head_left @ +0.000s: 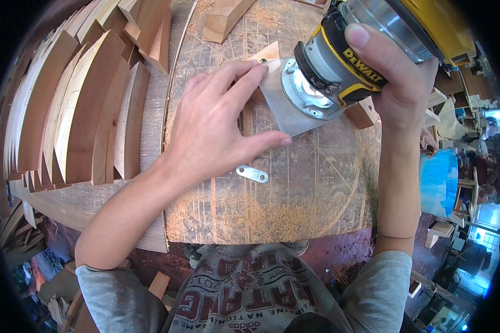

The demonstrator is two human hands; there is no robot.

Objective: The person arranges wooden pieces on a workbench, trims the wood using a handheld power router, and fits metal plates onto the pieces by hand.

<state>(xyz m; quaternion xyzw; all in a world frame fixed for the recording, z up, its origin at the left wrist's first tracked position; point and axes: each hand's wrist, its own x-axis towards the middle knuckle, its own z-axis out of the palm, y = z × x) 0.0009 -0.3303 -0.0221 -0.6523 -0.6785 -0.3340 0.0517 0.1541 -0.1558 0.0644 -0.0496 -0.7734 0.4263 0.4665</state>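
Observation:
My right hand (400,77) is wrapped round the body of a yellow and black DeWalt trim router (339,61), its thumb lying along the front. The router stands tilted on a clear, roughly square base plate (275,108). At that plate's left edge is my left hand (211,119), fingers spread, with fingertips at the upper corner and the thumb touching the lower corner. Wood shows beneath the plate: a pale pointed end (269,51) above and a brown block end (363,114) at right. The router bit is hidden. Below my left thumb lies a small metal plate with two holes (252,173).
Curved wooden pieces (83,105) stand stacked on the left of the workbench (272,205). A wood block (225,21) lies at the far side. Sawdust covers much of the bench top. A blue container (439,180) is off to the right, among shop clutter.

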